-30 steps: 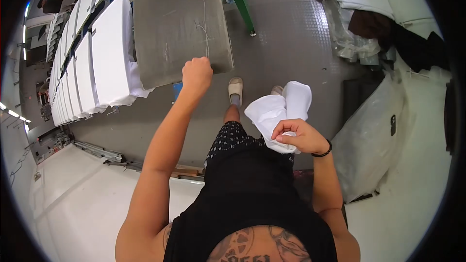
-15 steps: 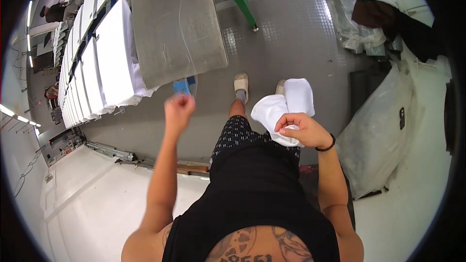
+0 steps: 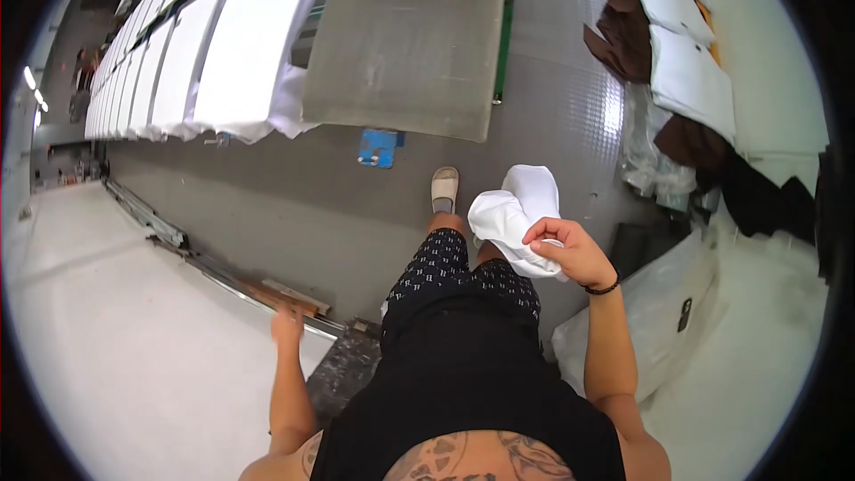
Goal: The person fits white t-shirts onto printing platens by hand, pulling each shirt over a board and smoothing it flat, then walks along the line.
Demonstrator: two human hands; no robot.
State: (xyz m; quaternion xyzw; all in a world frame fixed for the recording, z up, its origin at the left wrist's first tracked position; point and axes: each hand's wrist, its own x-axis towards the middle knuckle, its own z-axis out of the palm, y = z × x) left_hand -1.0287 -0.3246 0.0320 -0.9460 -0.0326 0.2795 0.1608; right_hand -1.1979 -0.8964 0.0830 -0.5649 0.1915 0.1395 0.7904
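Observation:
In my right hand (image 3: 574,251) is a bunched white cloth (image 3: 512,218), gripped between thumb and fingers in front of my right thigh. Its folds hang loosely and hide most of my right foot. A dark bracelet circles that wrist. My left hand (image 3: 287,325) is low on the left, near the wooden strip and metal rails by the white surface. Motion smears its fingers, so I cannot make out whether it holds anything. Ahead of me a bare grey board (image 3: 405,44) juts out, beside a row of boards covered with white fabric (image 3: 258,44).
A blue bracket (image 3: 378,148) sticks out under the grey board's near end. Metal rails (image 3: 147,214) run along the floor at left. White and brown fabrics (image 3: 690,71) are piled at right, near a clear plastic bag (image 3: 641,330) with a phone-like dark object (image 3: 685,314).
My left hand has dropped down and back from beside the grey board. The view has turned, and the board now appears further right. The white cloth stays in my right hand.

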